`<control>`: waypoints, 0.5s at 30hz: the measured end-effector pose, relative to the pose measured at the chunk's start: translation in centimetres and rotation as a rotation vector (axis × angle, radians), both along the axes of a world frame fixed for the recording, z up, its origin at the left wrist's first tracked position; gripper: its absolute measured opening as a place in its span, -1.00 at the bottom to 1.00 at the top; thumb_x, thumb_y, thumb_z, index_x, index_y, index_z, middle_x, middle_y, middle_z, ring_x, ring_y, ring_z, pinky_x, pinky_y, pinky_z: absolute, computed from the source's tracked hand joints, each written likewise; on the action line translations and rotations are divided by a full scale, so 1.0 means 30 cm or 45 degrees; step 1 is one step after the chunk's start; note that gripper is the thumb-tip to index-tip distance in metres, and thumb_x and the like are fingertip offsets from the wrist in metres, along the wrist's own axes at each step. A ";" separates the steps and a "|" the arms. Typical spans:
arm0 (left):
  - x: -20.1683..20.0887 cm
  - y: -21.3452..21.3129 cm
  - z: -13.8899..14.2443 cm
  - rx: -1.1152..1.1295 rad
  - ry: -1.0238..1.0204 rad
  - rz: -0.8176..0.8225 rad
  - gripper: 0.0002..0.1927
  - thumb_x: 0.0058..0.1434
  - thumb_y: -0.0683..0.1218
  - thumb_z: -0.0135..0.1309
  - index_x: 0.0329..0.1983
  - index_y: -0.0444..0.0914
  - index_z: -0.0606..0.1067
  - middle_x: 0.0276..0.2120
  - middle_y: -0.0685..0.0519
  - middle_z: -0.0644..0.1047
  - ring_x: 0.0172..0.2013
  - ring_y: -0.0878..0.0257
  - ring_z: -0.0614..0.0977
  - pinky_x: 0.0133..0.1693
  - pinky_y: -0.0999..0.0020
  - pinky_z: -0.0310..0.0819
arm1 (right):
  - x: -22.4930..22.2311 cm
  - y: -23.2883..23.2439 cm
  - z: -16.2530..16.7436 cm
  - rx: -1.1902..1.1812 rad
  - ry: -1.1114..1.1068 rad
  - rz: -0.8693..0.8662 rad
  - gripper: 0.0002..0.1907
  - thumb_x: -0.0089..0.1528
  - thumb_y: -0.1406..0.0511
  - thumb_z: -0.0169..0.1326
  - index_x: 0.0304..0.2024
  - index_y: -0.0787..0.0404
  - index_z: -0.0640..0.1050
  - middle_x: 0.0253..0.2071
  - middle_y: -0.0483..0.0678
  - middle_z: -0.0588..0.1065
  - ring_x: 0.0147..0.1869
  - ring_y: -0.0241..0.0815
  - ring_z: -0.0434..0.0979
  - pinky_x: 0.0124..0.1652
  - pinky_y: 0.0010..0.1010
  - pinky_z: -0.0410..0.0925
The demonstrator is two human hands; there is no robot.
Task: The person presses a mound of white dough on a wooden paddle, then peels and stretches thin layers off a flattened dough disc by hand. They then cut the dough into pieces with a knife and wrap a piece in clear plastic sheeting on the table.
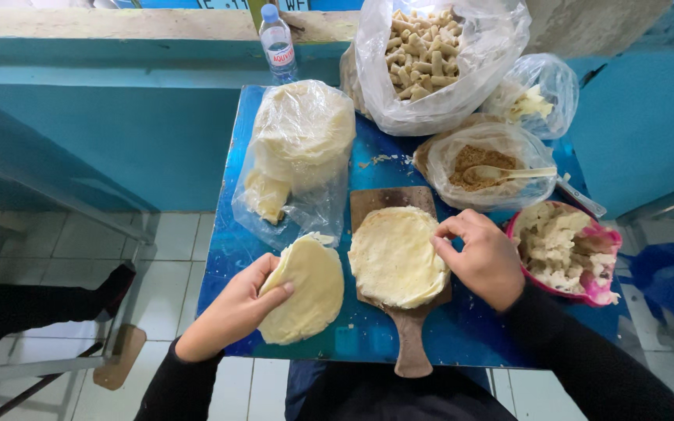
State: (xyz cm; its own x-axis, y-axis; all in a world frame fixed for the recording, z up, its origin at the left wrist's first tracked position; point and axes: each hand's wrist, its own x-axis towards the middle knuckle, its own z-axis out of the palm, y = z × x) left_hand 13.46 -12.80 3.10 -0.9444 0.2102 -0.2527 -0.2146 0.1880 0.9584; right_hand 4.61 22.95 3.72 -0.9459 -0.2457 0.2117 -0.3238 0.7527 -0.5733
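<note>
Wrapper on board: pale round wrapper [395,257] lies flat on wooden paddle board [406,327], board handle pointing twd person.
R hand: right hand [484,261] pinches wrapper's right edge, thumb + fingers clenched on it.
L hand: left hand [235,312] grasps second wrapper [306,290], tilted, just left of board.
Nearer hand: R.
Surround: pink bowl [606,288] of filling beside R hand; bagged wrapper stack [298,148] behind.
</note>
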 end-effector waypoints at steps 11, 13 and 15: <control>-0.136 0.138 0.125 1.214 -0.185 0.160 -0.41 0.34 0.00 -0.05 0.41 -0.26 0.26 0.25 -0.11 0.46 0.21 0.03 0.53 0.18 0.02 0.43 | -0.026 -0.002 -0.036 -0.048 -0.003 0.005 -0.85 0.19 0.24 0.16 -0.28 0.20 0.58 -0.30 0.01 0.52 -0.18 0.01 0.56 -0.21 -0.21 0.39; -0.210 0.200 0.090 1.334 -0.213 0.228 -0.43 0.36 0.02 -0.07 0.40 -0.27 0.28 0.26 -0.11 0.45 0.23 0.00 0.50 0.23 -0.03 0.41 | -0.033 -0.004 -0.041 -0.029 0.026 0.075 -0.86 0.20 0.25 0.16 -0.31 0.20 0.58 -0.31 0.01 0.52 -0.17 0.02 0.56 -0.18 -0.20 0.39; -0.279 0.264 0.046 1.456 -0.243 0.258 -0.44 0.38 0.04 -0.08 0.39 -0.29 0.30 0.25 -0.10 0.46 0.23 0.00 0.51 0.25 -0.01 0.39 | -0.039 -0.007 -0.039 -0.004 0.043 0.084 -0.86 0.20 0.25 0.16 -0.32 0.20 0.58 -0.32 0.01 0.52 -0.17 0.03 0.57 -0.18 -0.21 0.40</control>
